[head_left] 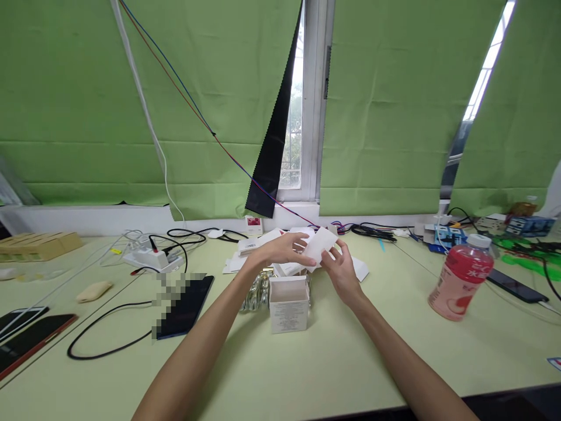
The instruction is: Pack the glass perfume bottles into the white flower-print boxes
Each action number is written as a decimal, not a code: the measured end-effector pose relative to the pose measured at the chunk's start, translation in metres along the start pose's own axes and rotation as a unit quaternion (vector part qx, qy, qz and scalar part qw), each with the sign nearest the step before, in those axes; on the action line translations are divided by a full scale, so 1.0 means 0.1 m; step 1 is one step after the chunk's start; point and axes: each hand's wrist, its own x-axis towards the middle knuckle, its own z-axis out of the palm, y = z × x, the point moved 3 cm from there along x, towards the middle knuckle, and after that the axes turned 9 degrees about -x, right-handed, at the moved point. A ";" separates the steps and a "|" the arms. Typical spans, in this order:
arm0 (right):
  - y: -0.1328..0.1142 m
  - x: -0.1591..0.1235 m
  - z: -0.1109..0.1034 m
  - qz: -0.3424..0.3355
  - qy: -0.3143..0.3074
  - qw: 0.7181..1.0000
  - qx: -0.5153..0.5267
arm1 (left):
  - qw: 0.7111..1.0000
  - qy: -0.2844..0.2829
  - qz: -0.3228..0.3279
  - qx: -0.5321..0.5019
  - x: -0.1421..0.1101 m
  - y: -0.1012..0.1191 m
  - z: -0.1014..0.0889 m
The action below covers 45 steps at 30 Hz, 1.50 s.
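Both my hands hold a flat white card piece (321, 244) above the middle of the pale green table (307, 362). My left hand (280, 250) grips its left edge with curled fingers, and my right hand (340, 270) pinches its lower right side. Just below them stands a small white open-topped box (288, 304) with fine print on its front. A crinkled shiny wrapper or glass item (256, 290) lies against the box's left side. More flat white card pieces (249, 248) are spread on the table behind my hands.
A pink drink bottle (459, 277) stands at the right, with a dark phone (512, 285) beyond it. Left of centre lie a dark tablet (186, 307), a black cable (105, 327), a white power strip (146, 257) and two phones (30, 339). Cables and green curtains line the back edge.
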 end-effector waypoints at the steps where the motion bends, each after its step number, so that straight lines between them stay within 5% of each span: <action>1: -0.01 0.00 0.00 -0.010 -0.001 1.000 -0.011 | 1.000 -0.009 0.017 -0.007 0.01 0.00 0.01; 17: -0.14 -0.11 0.10 -0.062 -0.027 0.994 -0.089 | 0.988 0.022 0.123 0.088 -0.03 0.14 0.05; 31: -0.18 -0.11 0.08 -0.131 -0.045 0.974 -0.180 | 0.951 0.086 0.134 0.264 -0.13 0.18 -0.08; 45: -0.20 -0.16 0.10 -0.191 -0.045 0.946 -0.257 | 0.935 0.071 0.137 0.320 -0.13 0.14 -0.04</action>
